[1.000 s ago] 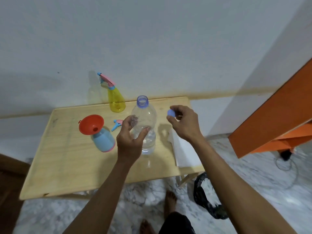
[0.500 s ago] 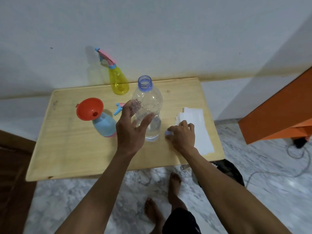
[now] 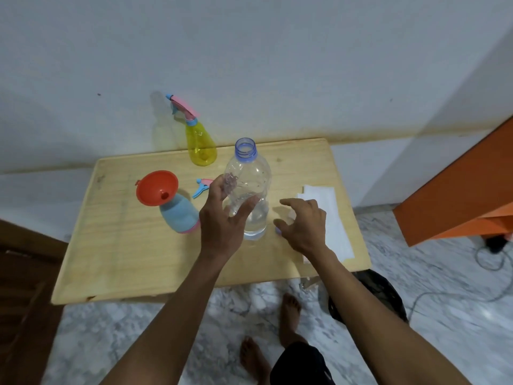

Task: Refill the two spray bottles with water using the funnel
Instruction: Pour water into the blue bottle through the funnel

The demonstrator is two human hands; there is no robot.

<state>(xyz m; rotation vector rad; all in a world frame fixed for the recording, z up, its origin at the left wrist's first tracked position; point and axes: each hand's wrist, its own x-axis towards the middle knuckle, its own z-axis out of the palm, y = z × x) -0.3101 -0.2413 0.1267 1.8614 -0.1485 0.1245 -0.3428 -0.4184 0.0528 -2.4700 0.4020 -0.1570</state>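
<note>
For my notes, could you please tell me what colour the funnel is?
The funnel is orange-red, seated in the blue spray bottle; the head view shows it.

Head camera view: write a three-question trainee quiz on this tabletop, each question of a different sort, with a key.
1. True or false: the orange funnel sits in the neck of the blue spray bottle.
2. Which hand has a grip on the clear water bottle? A) the left hand B) the right hand C) neither
3. Fill in: the yellow spray bottle, standing at the table's far edge by the wall, has its pink trigger head ____ (on/off).

Key
1. True.
2. A. The right hand is spread open above the table beside the small blue cap.
3. On. A loose trigger head lies beside the blue spray bottle.
</note>
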